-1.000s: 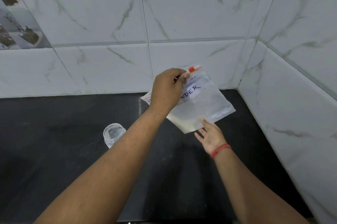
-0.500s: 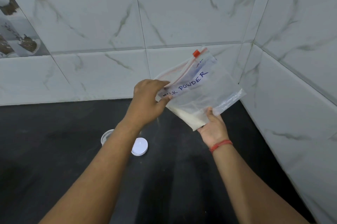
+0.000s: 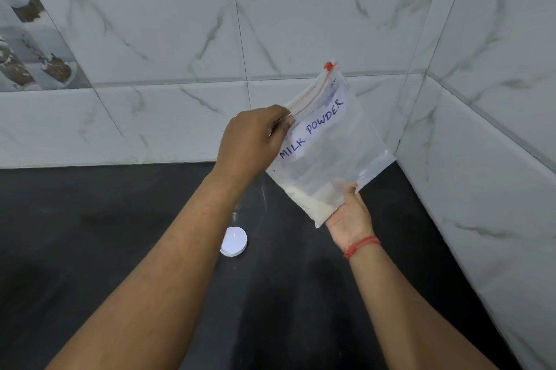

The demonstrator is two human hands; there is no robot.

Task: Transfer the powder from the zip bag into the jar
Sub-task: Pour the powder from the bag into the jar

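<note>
walls: white marble-look tiled walls [image 3: 301, 23] meet in a corner at right; patterned decor tiles [image 3: 27, 38] far left
surface: black stone surface [image 3: 90, 234], bare apart from a white lid [image 3: 233, 241] lying flat near the left forearm
jar: not visible now; judging by the lid beside the arm, probably hidden under the left forearm, can't confirm
zip bag: clear zip bag [image 3: 325, 147], held in the air above the surface near the corner, tilted, zip end up; label reads "MILK POWDER"
powder: white milk powder [image 3: 307, 202] settled in the lowest corner, likely why the bag is held tilted: keeps it away from the mouth while the zip is worked
left hand: left hand [image 3: 255, 144] pinches the zip strip at its left end, fingers pressed together; looks like gripping to pull the seal apart
right hand: right hand [image 3: 349, 216] palm up, cupping the bag's bottom edge, fingers curled onto the plastic; supports the weight
slider: red tab [image 3: 328, 66] at the far top end of the zip
stage: opening the bag; pour not started
</note>
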